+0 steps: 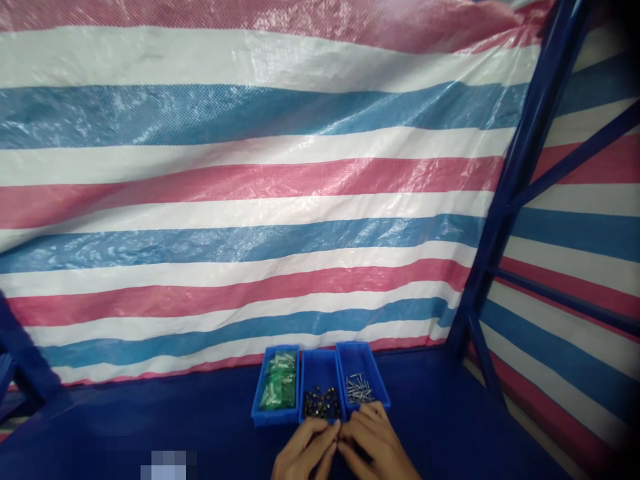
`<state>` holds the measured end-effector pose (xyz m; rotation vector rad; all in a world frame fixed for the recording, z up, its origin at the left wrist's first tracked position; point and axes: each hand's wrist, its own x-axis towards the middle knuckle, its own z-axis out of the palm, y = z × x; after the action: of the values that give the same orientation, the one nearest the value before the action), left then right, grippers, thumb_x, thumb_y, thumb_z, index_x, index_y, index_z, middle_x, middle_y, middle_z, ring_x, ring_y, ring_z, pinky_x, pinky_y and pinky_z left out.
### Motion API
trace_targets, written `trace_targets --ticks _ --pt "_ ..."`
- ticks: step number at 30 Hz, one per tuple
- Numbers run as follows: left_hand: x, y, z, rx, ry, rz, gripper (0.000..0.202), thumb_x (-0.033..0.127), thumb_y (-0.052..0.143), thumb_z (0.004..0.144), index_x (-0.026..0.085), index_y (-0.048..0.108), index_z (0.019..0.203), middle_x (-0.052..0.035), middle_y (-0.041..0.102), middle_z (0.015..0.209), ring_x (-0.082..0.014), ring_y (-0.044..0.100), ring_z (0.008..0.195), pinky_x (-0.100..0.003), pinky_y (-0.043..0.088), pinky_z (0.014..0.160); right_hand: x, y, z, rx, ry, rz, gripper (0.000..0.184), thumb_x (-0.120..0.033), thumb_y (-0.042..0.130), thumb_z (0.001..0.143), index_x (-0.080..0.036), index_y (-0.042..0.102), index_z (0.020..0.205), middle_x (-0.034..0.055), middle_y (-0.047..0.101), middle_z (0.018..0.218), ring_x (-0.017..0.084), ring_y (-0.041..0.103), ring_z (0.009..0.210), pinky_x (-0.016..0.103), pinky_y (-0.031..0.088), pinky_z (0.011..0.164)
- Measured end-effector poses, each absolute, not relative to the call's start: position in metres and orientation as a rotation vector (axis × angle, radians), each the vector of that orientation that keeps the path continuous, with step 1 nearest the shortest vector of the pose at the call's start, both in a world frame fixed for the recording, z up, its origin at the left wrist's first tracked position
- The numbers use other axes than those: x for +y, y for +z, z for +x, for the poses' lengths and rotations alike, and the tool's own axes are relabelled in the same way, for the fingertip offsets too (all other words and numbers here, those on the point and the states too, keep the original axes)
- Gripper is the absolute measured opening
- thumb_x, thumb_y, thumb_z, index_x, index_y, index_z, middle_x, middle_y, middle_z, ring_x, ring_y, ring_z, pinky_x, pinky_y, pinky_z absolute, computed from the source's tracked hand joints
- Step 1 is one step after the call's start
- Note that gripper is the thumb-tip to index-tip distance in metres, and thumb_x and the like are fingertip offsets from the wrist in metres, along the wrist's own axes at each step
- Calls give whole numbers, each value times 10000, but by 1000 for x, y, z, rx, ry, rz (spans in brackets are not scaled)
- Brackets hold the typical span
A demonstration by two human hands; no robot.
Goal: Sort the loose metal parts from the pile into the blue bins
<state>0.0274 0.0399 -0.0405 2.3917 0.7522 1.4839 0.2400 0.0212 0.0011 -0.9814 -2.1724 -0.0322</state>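
Observation:
Both of my hands meet at the bottom centre, just in front of the middle blue bin. My left hand has its fingers pinched together, and the fingertips of my right hand press in from the other side. Whatever lies between them is too small and too hidden to name. Small dark and brass-coloured parts fill the near end of the middle bin. In the right blue bin lie loose silver nails or pins. The left blue bin contains green and clear small packets.
The bins stand side by side on a dark blue tabletop. Behind it hangs a striped red, white and blue plastic sheet. Blue metal frame posts rise at the right and the left. A blurred patch covers the lower left.

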Motion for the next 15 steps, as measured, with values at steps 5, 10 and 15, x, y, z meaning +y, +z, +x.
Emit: trace_targets --ticks 5,10,15 --pt "36 -34 28 786 1506 2334 245 271 570 1113 225 733 1290 -104 763 1052 -171 780 904 -219 643 841 17 7 239 -2157 3 -989 121 -162 592 1049 -250 586 967 -19 679 819 177 630 766 297 430 758" --pt "31 -34 35 880 1544 2255 224 363 548 1122 223 723 1131 -59 745 954 -125 711 694 -167 620 698 17 3 240 -2171 11 -984 97 -179 582 1063 -242 598 993 -8 685 846 181 626 791 308 425 779" --pt "30 -30 37 915 1558 2240 263 394 505 1135 226 705 1109 -46 728 915 -120 652 636 -159 572 610 19 -1 241 -2176 20 -986 101 -197 571 1077 -242 612 996 -5 679 840 181 623 789 315 422 781"
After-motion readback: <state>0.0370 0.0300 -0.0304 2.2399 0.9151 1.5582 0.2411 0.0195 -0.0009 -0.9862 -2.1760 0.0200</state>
